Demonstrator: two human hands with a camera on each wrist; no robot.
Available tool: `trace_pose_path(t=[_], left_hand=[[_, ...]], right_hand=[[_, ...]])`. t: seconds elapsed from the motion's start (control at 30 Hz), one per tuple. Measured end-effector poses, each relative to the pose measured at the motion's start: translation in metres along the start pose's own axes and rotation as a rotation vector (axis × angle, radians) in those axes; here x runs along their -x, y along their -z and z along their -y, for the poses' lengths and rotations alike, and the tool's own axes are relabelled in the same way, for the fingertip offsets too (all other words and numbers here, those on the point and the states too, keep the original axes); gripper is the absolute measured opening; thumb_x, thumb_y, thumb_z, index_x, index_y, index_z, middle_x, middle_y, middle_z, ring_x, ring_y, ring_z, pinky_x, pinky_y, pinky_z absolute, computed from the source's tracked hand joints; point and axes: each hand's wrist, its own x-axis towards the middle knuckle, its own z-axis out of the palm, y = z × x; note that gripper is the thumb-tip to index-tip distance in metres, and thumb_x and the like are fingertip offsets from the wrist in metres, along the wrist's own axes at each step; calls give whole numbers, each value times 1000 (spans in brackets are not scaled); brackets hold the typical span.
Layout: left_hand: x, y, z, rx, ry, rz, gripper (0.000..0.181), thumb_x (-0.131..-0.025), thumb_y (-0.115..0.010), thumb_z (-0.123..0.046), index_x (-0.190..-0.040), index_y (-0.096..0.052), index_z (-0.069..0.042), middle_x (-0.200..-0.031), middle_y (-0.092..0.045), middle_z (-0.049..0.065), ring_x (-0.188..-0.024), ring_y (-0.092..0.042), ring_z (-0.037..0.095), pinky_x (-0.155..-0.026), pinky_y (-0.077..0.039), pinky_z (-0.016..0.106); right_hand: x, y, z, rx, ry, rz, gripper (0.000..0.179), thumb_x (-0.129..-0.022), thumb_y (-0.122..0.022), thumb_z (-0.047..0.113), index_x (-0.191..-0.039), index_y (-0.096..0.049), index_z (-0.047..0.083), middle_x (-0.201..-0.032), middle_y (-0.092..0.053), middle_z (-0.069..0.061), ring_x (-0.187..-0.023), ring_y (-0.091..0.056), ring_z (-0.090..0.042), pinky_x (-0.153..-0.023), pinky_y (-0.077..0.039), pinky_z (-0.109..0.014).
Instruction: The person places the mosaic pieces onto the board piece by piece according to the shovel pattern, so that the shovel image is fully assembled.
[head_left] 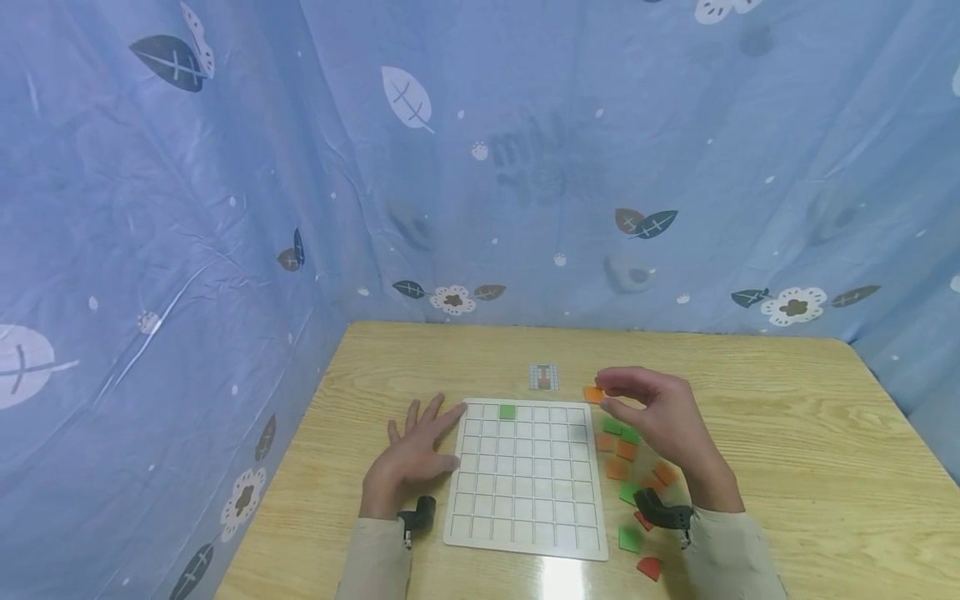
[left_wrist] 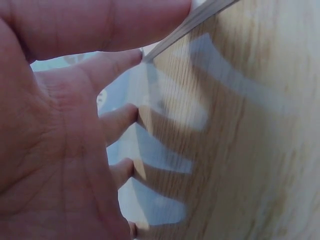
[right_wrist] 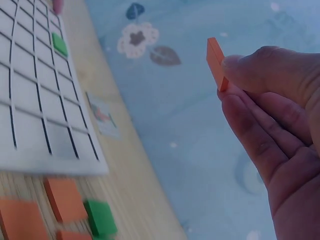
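Fingers of the right hand (head_left: 663, 408) are pinching an orange tile (head_left: 593, 394) near the far right corner of the grid board (head_left: 523, 467); slackening could drop it. The left hand (head_left: 411, 457), fingers spread, is touching the board, where pushing could skew it.

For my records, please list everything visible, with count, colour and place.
Curtain: count unclear, blue, behind table
Table: 1, yellowish, under board
Board: 1, white, on table
Card: 1, multicoloured, beyond board
Board tile: 1, green, on board
Held tile: 1, orange, above table
Loose tiles: at least 10; orange, green, red; right of board
Wrist cameras: 2, black, on wrists
Sleeves: 2, beige, on forearms
Left hand: 1, board's left edge
Right hand: 1, pinching held tile
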Motion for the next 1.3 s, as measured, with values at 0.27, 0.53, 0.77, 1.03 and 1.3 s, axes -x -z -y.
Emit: trace_pose_path(t=[0.27, 0.53, 0.77, 1.03, 1.3], left_hand=[[-1, 1, 0, 7, -2, -1, 93, -83, -76, -17, -169, -44, -26, -184, -17, 17, -168, 3, 54, -122, 11, 88], [0, 0, 1, 21, -9, -11, 93, -82, -74, -17, -169, -44, -25, -183, -18, 21, -167, 3, 57, -121, 15, 88], [-1, -1, 2, 4, -6, -8, 93, -82, -76, -18, -169, -45, -28, -184, -18, 18, -168, 3, 55, -122, 12, 88], [-2, -2, 5, 30, -36, -25, 93, -81, -75, -18, -169, -45, -29, -183, -18, 21, -166, 3, 60, -118, 16, 90], [-6, -8, 15, 50, -71, -54, 96, -77, -76, -20, -167, -48, -34, -182, -21, 21, -164, 2, 63, -114, 17, 93]], right_hand=[[-11, -25, 2, -86, -27, 36, 33, -91, -87, 4, -123, -81, 11, -119, -83, -6, -109, -78, -8, -98, -61, -18], [-17, -56, 2, -84, -62, 79, 32, -91, -86, 3, -121, -82, 12, -119, -83, -2, -108, -81, -22, -102, -65, -46], [-16, -77, -5, -111, -70, 129, 30, -90, -86, 3, -120, -82, 7, -120, -83, -6, -109, -81, -25, -100, -65, -43], [-14, -95, -18, -70, -93, 171, 29, -90, -86, 4, -118, -83, 10, -114, -83, -1, -106, -80, -20, -99, -66, -41], [-12, -108, -27, -57, -78, 200, 31, -88, -89, 6, -118, -83, 8, -114, -84, -2, -104, -81, -19, -94, -66, -33]])
